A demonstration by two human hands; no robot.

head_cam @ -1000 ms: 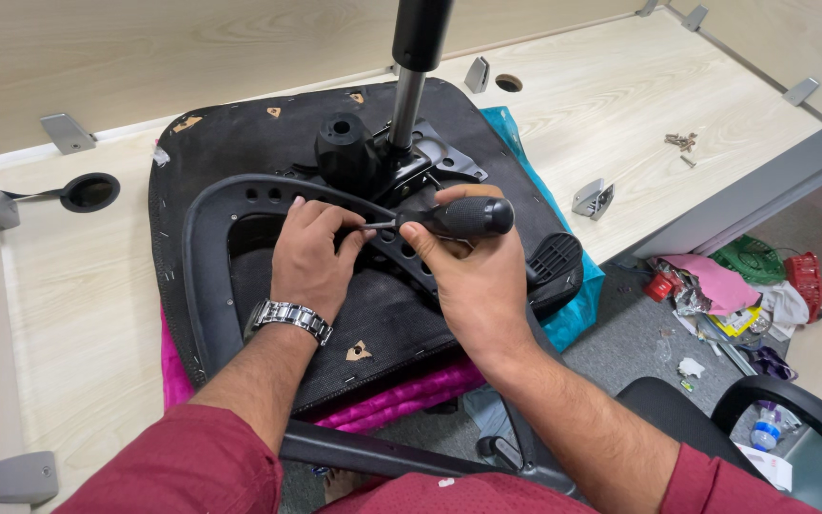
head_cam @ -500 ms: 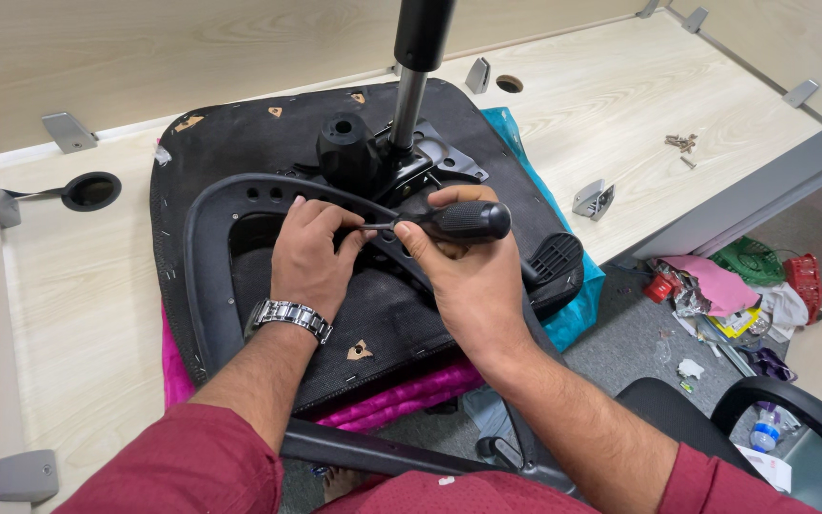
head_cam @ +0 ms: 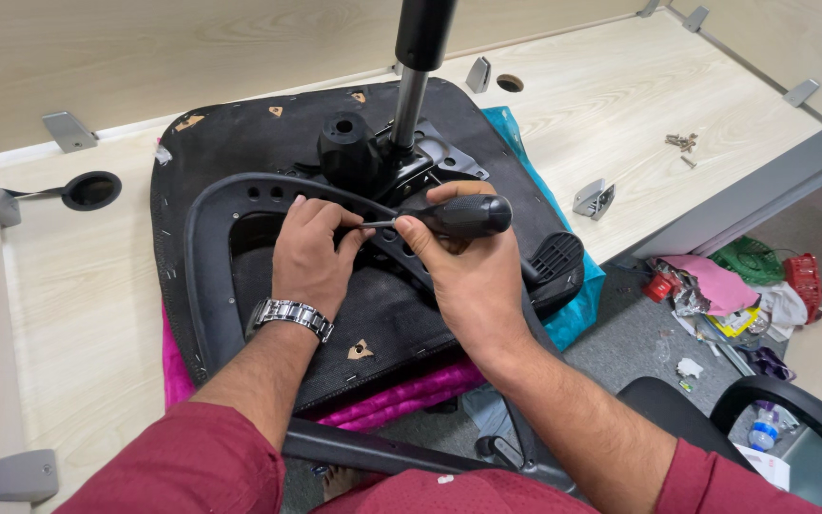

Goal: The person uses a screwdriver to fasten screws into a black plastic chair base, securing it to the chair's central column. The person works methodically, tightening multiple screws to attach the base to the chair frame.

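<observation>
Black chair seat [head_cam: 240,143] lies upside down on worktop [head_cam: 78,305], so its underside's reachable. R hand [head_cam: 473,276], grip wrapped round screwdriver [head_cam: 454,217], aims tip at armrest bracket [head_cam: 216,214]; L hand [head_cam: 308,252], fingers curled, steadies the tip there.

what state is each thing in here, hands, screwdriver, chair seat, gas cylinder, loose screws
left hand: resting on armrest frame, steadying the shaft
right hand: gripping the handle
screwdriver: held level
chair seat: upside down on desk
gas cylinder: upright
loose screws: piled on desk
</observation>
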